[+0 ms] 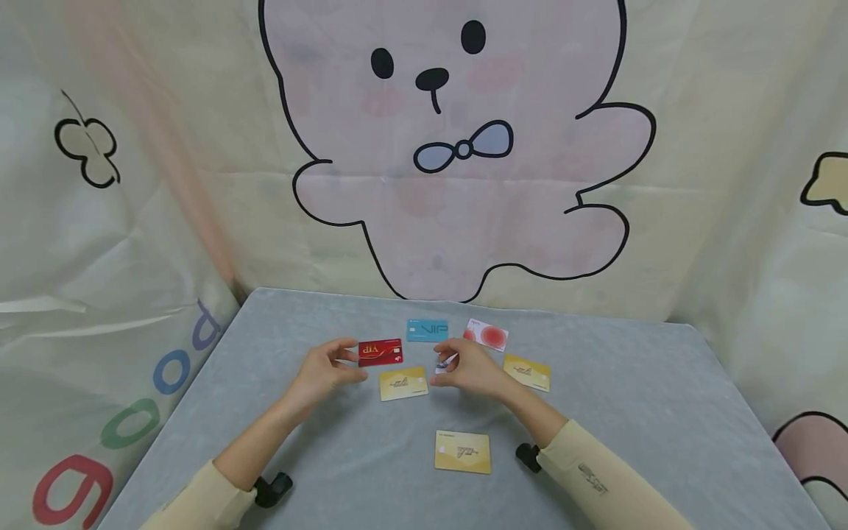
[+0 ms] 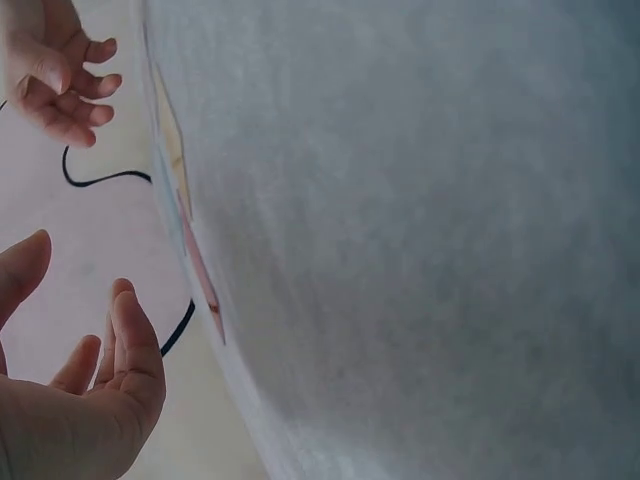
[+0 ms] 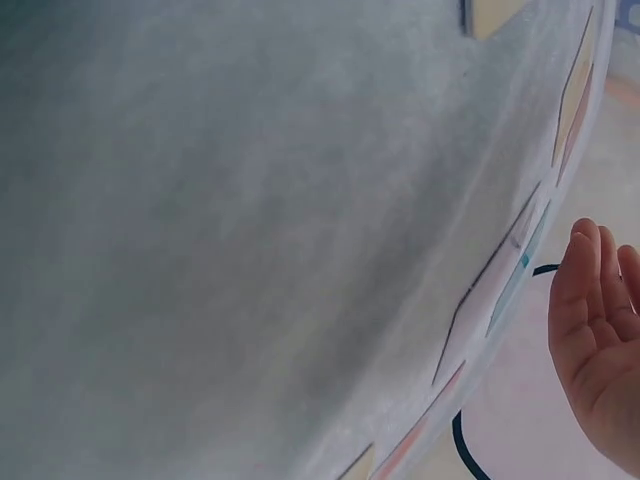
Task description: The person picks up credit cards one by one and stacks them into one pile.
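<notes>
My left hand (image 1: pixel 322 372) is at the left end of a red VIP card (image 1: pixel 380 352), its fingers loosely bent and apart from the thumb. In the left wrist view the same hand (image 2: pixel 85 390) holds nothing. My right hand (image 1: pixel 472 366) is above a pale card with dark print (image 1: pixel 444 364), which it partly hides. The right wrist view shows this hand (image 3: pixel 600 340) with relaxed fingers and no card between them. A gold card (image 1: pixel 403 383) lies between the hands, below the red one. Whether any fingertip touches a card I cannot tell.
A blue VIP card (image 1: pixel 427 330) and a white card with a red circle (image 1: pixel 486 336) lie at the back. Another gold card (image 1: pixel 528 373) is right of my right hand. Nearer lies a thicker-edged gold card or stack (image 1: pixel 462 452). Grey cloth covers the table (image 1: pixel 636 412).
</notes>
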Demonstrator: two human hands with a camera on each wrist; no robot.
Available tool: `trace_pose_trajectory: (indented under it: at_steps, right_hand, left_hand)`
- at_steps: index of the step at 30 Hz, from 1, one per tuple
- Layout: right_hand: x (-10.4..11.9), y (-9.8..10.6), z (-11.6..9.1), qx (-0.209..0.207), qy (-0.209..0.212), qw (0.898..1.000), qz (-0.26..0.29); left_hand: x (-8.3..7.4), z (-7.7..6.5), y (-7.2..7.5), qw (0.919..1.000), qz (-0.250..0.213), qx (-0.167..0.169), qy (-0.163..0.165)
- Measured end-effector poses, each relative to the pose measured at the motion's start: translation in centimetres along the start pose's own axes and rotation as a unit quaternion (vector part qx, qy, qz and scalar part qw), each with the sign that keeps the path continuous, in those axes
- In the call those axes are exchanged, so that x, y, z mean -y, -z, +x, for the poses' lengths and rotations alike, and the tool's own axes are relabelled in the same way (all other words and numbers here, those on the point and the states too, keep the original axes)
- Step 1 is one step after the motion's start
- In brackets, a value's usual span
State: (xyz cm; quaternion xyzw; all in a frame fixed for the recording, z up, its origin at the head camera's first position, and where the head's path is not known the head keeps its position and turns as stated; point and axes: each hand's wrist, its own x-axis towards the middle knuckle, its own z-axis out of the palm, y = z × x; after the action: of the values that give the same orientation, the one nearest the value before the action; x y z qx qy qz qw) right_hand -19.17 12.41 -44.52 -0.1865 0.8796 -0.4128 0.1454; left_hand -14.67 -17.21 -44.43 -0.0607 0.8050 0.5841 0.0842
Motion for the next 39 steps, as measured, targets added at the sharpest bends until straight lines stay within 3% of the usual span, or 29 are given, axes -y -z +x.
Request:
trace_pose_trajectory:
  at_steps: [5,9,14,21,28,39]
  right_hand:
    - [-0.1,-0.3,0.5,0.02,0.003,1.0,-0.003]
    - [-0.1,-0.5,0.9,0.03,-0.009,0.999,-0.006]
    - [-0.1,-0.9,1.6,0.043,-0.028,0.999,-0.01]
    - [0.0,-1.7,2.1,0.058,-0.031,0.998,-0.006]
    - [0.1,-2.0,2.4,0.069,-0.024,0.997,-0.025]
    - [-0.2,-2.5,2.7,0.065,-0.04,0.996,-0.052]
  left_hand:
    - [0.4,0.5,-1.0,0.9995,0.022,0.015,0.016]
    - [0.6,0.7,-1.7,0.9992,0.029,0.028,0.009]
    - [0.8,1.0,-2.3,0.9988,0.034,0.036,0.005]
    - [0.9,1.3,-2.8,0.9971,0.052,0.051,0.024]
    - [1.0,1.6,-3.1,0.9957,0.066,0.048,0.045]
    - [1.2,2.3,-3.4,0.9933,0.103,0.045,0.028]
